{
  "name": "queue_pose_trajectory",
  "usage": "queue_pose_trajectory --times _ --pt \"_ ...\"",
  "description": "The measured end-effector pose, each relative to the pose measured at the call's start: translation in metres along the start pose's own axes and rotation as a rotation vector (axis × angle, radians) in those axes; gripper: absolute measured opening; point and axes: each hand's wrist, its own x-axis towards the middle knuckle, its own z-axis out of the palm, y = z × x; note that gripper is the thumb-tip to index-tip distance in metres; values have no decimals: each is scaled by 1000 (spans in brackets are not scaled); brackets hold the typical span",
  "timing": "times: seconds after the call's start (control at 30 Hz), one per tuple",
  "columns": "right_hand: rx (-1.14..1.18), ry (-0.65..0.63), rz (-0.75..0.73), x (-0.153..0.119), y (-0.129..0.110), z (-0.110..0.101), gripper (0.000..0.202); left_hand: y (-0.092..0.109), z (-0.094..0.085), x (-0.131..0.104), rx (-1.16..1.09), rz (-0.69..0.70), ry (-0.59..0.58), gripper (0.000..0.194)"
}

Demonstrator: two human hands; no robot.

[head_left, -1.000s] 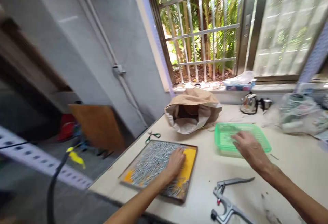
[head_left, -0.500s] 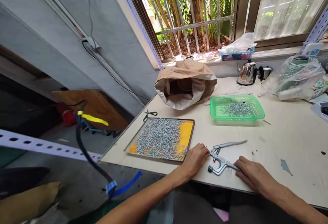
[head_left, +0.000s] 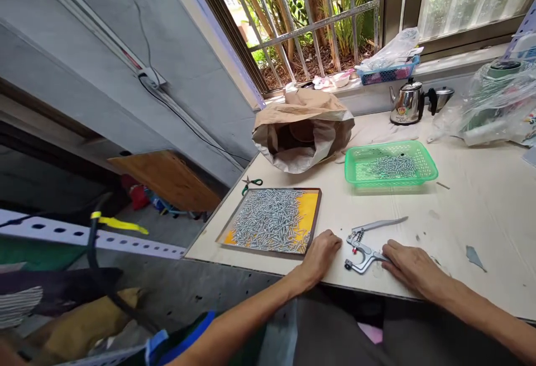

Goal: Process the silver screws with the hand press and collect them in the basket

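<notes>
On the pale tabletop lie silver snap pliers (head_left: pixel 365 257), their jaws toward the left and the two handles spread apart. My right hand (head_left: pixel 408 265) has its fingers closed around the end of the lower handle. My left hand (head_left: pixel 320 255) rests at the table's front edge, left of the pliers and apart from them. Its fingers are curled in, and whatever they may hold is hidden. Just beyond that hand is a shallow tray (head_left: pixel 310 215) with a yellow bottom, heaped with small silver screw-like pieces (head_left: pixel 268 218).
A green plastic basket (head_left: pixel 391 183) holds more small metal pieces. Behind the tray stands an open brown paper bag (head_left: pixel 310 109). Green-handled scissors (head_left: pixel 252 182) lie by the left edge. A steel kettle (head_left: pixel 407 103) and a plastic-wrapped bundle (head_left: pixel 489 103) sit at the back.
My left hand has drawn slightly away from the pliers' jaws. My right hand stays on the handle. The view has shifted a little.
</notes>
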Motion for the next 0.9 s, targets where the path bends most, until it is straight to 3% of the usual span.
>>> queue_pose_trajectory --times 0.13,0.23,0.37,0.6,0.9 --pt "-37 22 -15 2 -1 3 15 12 1 0 -518 -404 -104 15" --pt "-67 83 -47 0 -1 8 17 21 5 -4 -727 -547 -161 16" --pt "-127 166 -99 -4 -2 16 21 27 9 -8 -776 -621 -169 18" --pt "-159 165 -123 -3 -2 16 21 32 3 -4 -715 -656 -284 10" --pt "-130 -1 -99 2 -5 0 10 22 10 -6 -719 -709 -364 25"
